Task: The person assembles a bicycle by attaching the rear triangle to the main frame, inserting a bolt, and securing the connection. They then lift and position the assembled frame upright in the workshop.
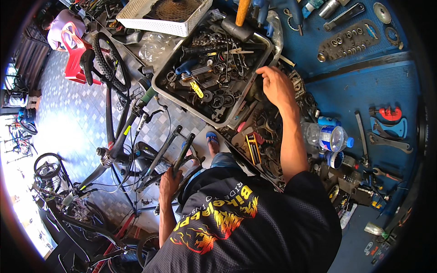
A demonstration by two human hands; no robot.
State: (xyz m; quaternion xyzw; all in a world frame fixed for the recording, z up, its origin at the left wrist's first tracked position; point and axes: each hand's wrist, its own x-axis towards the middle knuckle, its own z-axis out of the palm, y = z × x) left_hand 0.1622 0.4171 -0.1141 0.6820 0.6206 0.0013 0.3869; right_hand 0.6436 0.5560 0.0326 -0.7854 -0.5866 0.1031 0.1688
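Observation:
My left hand (169, 183) is closed round a dark leg of a bicycle fork (178, 144), whose two ends point up and away from me. Beyond the fork is a partly stripped bicycle frame (119, 144). My right hand (276, 87) hangs by the right rim of a metal tray (213, 122), index finger stretched out, the others loosely bent. Nothing shows in it. Inside the tray are a blue-handled tool (185, 68), a yellow piece (196, 89), several dark rings (223, 99) and many small metal parts.
A white plastic basket (182, 29) stands behind the tray. To the right are a plastic bottle (332, 138), a yellow-and-black folding tool (253, 149) and wall-hung spanners (390, 143). A red chair (73, 54) with a person (65, 28) is far left. Other bicycles (86, 232) stand lower left.

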